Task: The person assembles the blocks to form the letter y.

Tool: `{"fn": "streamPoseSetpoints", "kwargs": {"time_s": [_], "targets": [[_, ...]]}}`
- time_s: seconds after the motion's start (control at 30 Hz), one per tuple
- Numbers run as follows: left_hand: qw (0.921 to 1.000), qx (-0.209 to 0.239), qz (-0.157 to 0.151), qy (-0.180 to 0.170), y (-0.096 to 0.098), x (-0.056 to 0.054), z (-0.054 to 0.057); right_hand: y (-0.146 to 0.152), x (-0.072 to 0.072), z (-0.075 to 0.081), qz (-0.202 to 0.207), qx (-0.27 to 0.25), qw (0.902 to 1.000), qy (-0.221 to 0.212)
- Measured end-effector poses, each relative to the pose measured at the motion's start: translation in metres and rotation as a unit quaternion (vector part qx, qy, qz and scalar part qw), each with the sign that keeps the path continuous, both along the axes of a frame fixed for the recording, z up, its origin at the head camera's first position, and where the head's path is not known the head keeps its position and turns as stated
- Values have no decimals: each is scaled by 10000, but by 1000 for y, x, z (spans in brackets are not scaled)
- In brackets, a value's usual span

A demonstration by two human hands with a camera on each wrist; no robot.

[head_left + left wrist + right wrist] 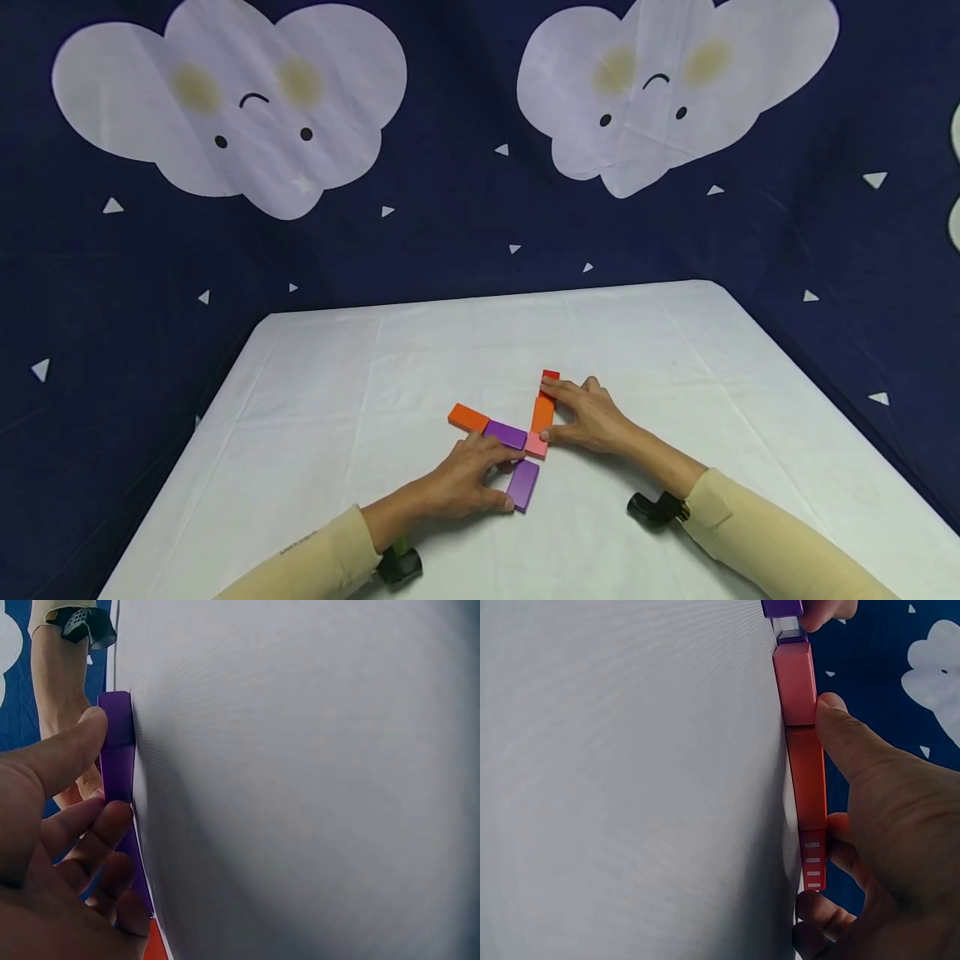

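Note:
My left hand (468, 479) holds a purple block (523, 486), its thumb at the near left edge and index fingertip at the far end. In the left wrist view that purple block (118, 761) lies along the white cloth between thumb and index finger. My right hand (596, 417) is spread along a row of blocks. Its thumb touches the side of the pink block (796, 684), close to the joint with an orange block (807, 778). The index fingertip rests on the red block (551, 375) at the row's far end.
A second purple block (506, 434) and another orange block (468, 417) extend left from the pink one. White cloth covers the table (322, 392), with a dark blue cloud-print curtain (450, 167) behind. Black wrist devices (656, 510) hang beneath both forearms.

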State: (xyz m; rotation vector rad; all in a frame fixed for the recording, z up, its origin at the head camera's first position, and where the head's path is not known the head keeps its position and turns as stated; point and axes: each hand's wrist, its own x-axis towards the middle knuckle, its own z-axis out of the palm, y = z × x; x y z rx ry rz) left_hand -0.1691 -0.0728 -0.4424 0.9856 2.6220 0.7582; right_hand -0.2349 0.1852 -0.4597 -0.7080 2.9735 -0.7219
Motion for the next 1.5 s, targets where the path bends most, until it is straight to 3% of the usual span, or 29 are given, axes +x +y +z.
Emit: {"fn": "streamPoseSetpoints", "kwargs": {"time_s": [0.3,0.83,1.27,1.5], "targets": [[9991,-46,-77,417,4,0,0,1,0,2,-39,-2,10000,-33],[9980,-10,-89,626,6,-1,0,0,0,2,25,-40,10000,30],[9986,-180,35,502,6,0,2,0,1,1,40,-35,9999,120],[9978,-115,-19,654,6,0,1,0,1,1,52,-13,9999,93]]}}
